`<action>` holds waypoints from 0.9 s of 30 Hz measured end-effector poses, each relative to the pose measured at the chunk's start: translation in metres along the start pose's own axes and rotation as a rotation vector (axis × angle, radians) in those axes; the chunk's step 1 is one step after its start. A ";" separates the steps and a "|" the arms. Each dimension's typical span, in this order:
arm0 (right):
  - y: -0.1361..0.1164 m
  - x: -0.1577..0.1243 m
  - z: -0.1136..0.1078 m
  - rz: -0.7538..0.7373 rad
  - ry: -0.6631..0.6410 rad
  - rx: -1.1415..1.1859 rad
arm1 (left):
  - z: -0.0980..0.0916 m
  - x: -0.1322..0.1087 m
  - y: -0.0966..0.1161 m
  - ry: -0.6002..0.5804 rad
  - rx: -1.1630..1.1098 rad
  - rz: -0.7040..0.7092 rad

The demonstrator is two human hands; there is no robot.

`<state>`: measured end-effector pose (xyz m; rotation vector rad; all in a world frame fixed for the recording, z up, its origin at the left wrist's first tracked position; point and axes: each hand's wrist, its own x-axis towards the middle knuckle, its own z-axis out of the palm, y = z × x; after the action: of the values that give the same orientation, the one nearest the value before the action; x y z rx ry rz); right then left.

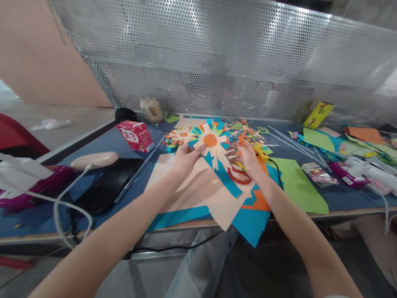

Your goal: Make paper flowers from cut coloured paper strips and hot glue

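My left hand (188,160) pinches a paper flower (221,150) by its edge. The flower has pale peach petals around a notched orange disc, with blue and green strips near its rim. To the right of it, my right hand (248,156) is closed at the fingertips on a small orange paper piece (241,140). Red-handled scissors (239,179) lie just under my right hand, partly covered by it. A yellow glue gun (261,153) with a black cord rests beside that hand. Another paper flower (182,134) lies behind my left hand.
Peach sheets (173,186), blue sheets (252,225) and a green sheet (305,186) cover the table's front. Paper scraps (245,129) lie behind the hands. A phone (111,184) and pink carton (136,135) stand left. Perforated metal (217,62) rises behind.
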<state>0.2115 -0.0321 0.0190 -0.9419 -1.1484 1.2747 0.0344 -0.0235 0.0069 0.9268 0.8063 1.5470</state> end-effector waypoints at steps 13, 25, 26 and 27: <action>0.007 -0.003 -0.009 -0.353 -0.345 -0.841 | -0.011 0.015 0.005 0.194 -0.055 0.166; 0.005 -0.007 -0.008 -0.626 -0.477 -0.971 | -0.024 0.029 0.005 0.078 -0.083 0.124; 0.006 -0.004 -0.010 -0.604 -0.401 -0.965 | -0.024 0.029 0.005 0.056 -0.071 0.124; 0.008 -0.001 -0.011 -0.573 -0.314 -0.950 | -0.024 0.028 0.004 0.033 -0.052 0.122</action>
<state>0.2209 -0.0319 0.0090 -0.9615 -2.1674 0.3670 0.0092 0.0029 0.0031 0.9287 0.7414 1.6851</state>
